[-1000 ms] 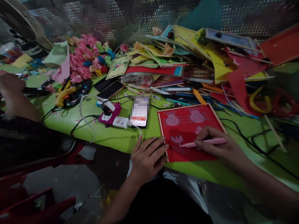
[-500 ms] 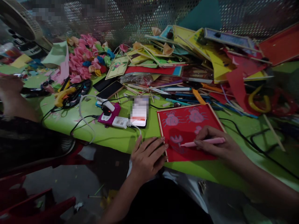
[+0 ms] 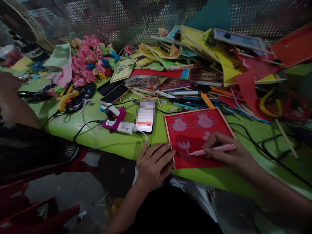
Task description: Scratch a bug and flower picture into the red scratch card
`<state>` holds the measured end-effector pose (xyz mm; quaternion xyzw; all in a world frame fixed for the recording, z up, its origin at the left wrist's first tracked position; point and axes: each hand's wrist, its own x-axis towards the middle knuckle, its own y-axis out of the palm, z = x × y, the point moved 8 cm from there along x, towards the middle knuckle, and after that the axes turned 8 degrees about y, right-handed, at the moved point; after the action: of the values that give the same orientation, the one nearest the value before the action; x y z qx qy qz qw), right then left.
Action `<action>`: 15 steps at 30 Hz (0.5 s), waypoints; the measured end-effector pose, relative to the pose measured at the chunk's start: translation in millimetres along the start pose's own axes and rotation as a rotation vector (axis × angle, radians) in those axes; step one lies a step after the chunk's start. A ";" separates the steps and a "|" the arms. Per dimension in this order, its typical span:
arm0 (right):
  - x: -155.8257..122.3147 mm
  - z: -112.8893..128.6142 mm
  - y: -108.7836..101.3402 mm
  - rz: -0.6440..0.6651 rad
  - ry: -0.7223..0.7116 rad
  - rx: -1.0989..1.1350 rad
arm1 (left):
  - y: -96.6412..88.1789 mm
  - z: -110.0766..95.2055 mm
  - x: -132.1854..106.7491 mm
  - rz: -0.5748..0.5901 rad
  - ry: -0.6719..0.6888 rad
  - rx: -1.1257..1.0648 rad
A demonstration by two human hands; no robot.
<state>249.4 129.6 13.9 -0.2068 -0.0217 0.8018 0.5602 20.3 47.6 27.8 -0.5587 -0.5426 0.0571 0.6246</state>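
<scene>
A red sheet (image 3: 195,138) edged with thin wooden sticks lies at the front of the green table. On it are drawings in pink with bluish outlines: two round shapes with legs along the top and a flower-like shape (image 3: 184,145) lower left. My right hand (image 3: 223,149) grips a pink marker (image 3: 223,148), its tip touching the sheet just below the flower-like shape. Part of the drawing lies hidden under that hand. My left hand (image 3: 154,164) rests flat, fingers stretched, with its fingertips on the sheet's left edge.
Left of the sheet are a phone with a lit screen (image 3: 145,115) and a purple power strip (image 3: 113,118) with cables. Markers, sticks and framed pictures pile up behind. Pink paper flowers (image 3: 84,58) and a yellow glue gun (image 3: 67,100) lie left. Another person's arm (image 3: 12,100) is at far left.
The marker tip has shifted slightly right and down, and pink has been added to the stem under the flower-like shape. My left hand stays put. The other person's hand has moved a little.
</scene>
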 end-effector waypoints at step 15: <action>-0.4 1.6 -0.6 -0.014 -0.022 0.026 | -0.1 -0.8 0.6 -0.004 0.002 0.002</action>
<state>249.5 129.8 15.7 -0.1907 -0.0188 0.8002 0.5682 21.1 47.6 28.4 -0.5570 -0.5430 0.0556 0.6259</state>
